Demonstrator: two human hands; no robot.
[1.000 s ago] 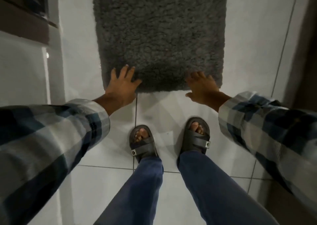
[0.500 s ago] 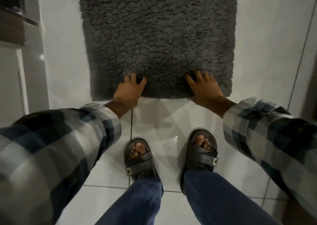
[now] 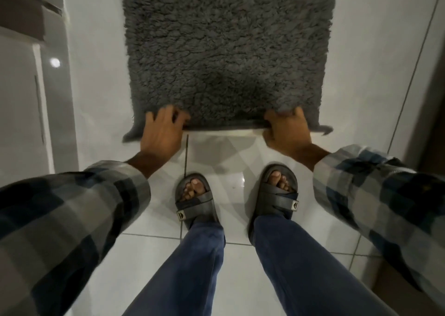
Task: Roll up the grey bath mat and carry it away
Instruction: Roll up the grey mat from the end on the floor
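Grey bath mat (image 3: 226, 50) lies flat on the white tile floor (image 3: 101, 94), running away from the person's feet toward the far edge of the floor in view; far end is cut off by the frame, so its full length can't be told. Near edge is lifted off the tiles, w/ a pale strip of underside showing between the two hands.

Left hand (image 3: 161, 135) grips the near edge close to the mat's left corner; fingers (image 3: 168, 114) curled over the pile, thumb hidden, prob. underneath. Right hand (image 3: 286, 132) does the same near the right corner, fingers (image 3: 297, 114) bunched together on top & pinching the edge. Both corners outside the hands droop down to the floor. Sandals (image 3: 197, 202) stand just short of the mat, not on it.

Step in hand, as I judge it: starting the first turn of the roll. To do it well: keep both hands level so the edge folds over straight, not skewed; tuck the first turn tight, pile side in, since a loose core makes a floppy roll. Push fwd evenly w/ both palms, re-gripping hand by hand. Slide hands a bit outward so the drooping corners get caught in. Shaggy pile is thick, so roll will be bulky; expect a two-hand carry. Keep feet back, clear of the edge.
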